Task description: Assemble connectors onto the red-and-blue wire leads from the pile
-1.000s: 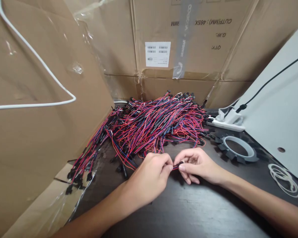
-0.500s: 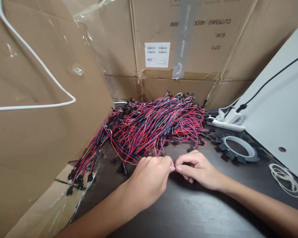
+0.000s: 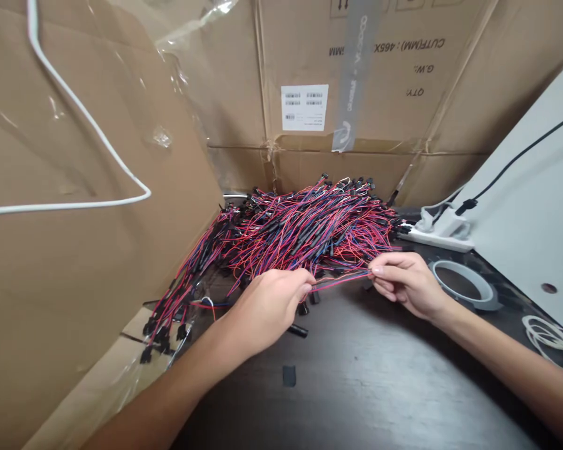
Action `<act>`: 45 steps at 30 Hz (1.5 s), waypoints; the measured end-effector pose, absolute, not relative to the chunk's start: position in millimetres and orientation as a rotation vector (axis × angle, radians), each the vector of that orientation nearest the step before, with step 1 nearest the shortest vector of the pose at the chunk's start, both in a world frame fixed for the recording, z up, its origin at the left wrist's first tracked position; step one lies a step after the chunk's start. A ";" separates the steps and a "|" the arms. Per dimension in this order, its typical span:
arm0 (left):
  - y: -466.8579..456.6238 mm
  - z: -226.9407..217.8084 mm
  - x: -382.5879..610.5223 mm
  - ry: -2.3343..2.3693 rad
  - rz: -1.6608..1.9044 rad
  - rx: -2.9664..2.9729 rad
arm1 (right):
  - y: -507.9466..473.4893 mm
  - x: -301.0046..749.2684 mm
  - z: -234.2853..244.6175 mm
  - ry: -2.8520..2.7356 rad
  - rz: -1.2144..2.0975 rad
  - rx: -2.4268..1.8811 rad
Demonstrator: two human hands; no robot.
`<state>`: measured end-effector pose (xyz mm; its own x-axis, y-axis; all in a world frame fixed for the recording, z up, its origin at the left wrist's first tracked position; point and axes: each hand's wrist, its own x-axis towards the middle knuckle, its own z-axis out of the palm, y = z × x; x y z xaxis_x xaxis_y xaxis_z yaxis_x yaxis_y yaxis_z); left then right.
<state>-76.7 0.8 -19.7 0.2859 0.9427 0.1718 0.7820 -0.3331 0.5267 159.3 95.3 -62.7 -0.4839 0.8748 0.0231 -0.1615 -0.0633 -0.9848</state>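
Observation:
My left hand [image 3: 272, 306] is closed on a stretch of thin wires [image 3: 340, 280], pink-red, orange and dark in colour. To the right, my right hand [image 3: 406, 282] pinches the same wires between thumb and fingertips. They run nearly straight between the two hands, just above the dark table, in front of a large heap of red, blue and orange wire leads [image 3: 304, 228] with black connectors. A black tube-like end [image 3: 298, 330] sticks out beneath my left hand; whether it belongs to the held wires, I cannot tell. A small black square [image 3: 289, 376] lies nearer me on the table.
Cardboard boxes [image 3: 169, 187] stand left and behind. At the right are a white power strip [image 3: 443, 237], a grey-white tape roll [image 3: 490, 294] and a coiled pale cord [image 3: 551, 340] beside a white panel [image 3: 535, 206]. Several leads hang onto plastic wrap [image 3: 117, 387] at the left.
My hands, which met at the fingertips, have moved apart, and wires now show stretched between them. The small black square has come into sight. The view has shifted slightly.

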 end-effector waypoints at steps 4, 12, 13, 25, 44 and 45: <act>1.9 -1.1 -89.9 1.440 0.358 1.872 | 93.6 161.1 -67.3 -1.641 1.765 -0.804; 1.4 7.3 -116.2 1.140 -0.070 1.413 | 93.2 160.1 -71.3 -1.871 1.950 -0.846; 1.2 5.0 -118.0 1.115 -0.101 1.380 | 92.9 159.9 -70.8 -1.906 1.970 -0.858; -0.4 16.5 -116.0 1.245 -0.027 1.728 | 81.5 150.4 -63.4 -2.062 1.952 -0.863; -19.9 -42.6 -34.1 1.623 0.469 1.996 | 52.1 135.3 -62.9 -2.161 1.806 -0.831; -20.1 -42.3 -33.7 1.635 0.456 1.989 | 52.0 135.7 -63.1 -2.175 1.799 -0.825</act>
<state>-33.7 -20.1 -42.3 0.2141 0.9745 -0.0667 0.7992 -0.1355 0.5856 135.7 52.0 -63.1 -0.8239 0.5333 -0.1918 0.2884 0.1032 -0.9519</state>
